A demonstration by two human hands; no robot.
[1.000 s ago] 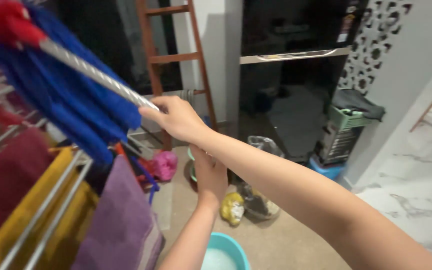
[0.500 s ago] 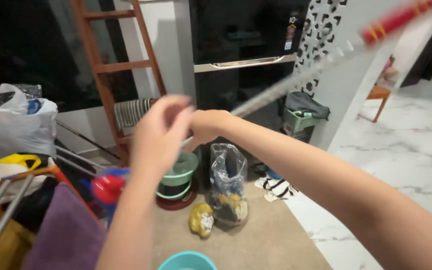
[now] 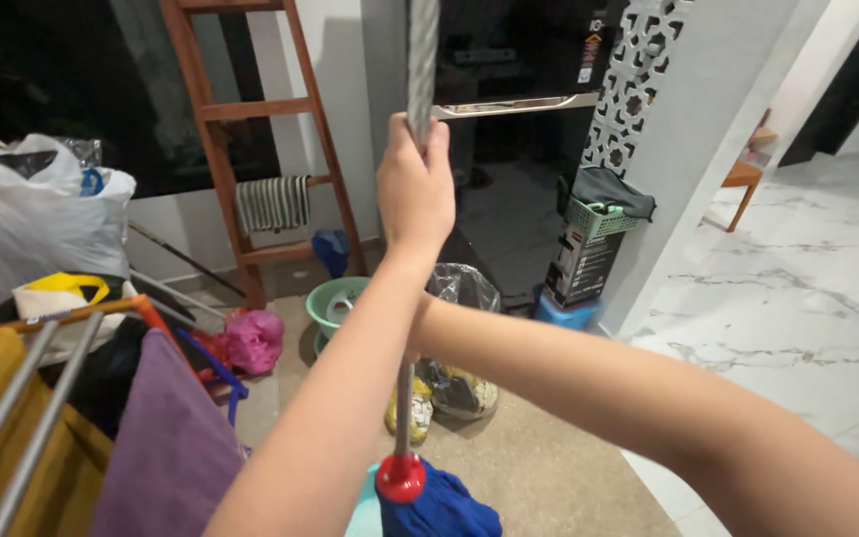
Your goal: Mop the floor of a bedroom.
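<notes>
Your left hand [image 3: 415, 189] is wrapped tight round the mop handle [image 3: 421, 70], fingers fully closed on the silver shaft, which stands upright and runs out of the top of the view at 12 o'clock. Your right forearm crosses behind the left one; the right hand itself is hidden there, so you cannot tell whether it grips the shaft or how far it is open. The mop head [image 3: 436, 507], blue strands under a red collar, hangs at 6 o'clock over a teal basin [image 3: 362, 515]. At 9 o'clock from the shaft stands a drying rack [image 3: 47, 343] with a purple towel [image 3: 166, 447]. A wooden ladder [image 3: 251, 109] leans at 11 o'clock. A green bucket [image 3: 335, 303] sits just past your left arm.
</notes>
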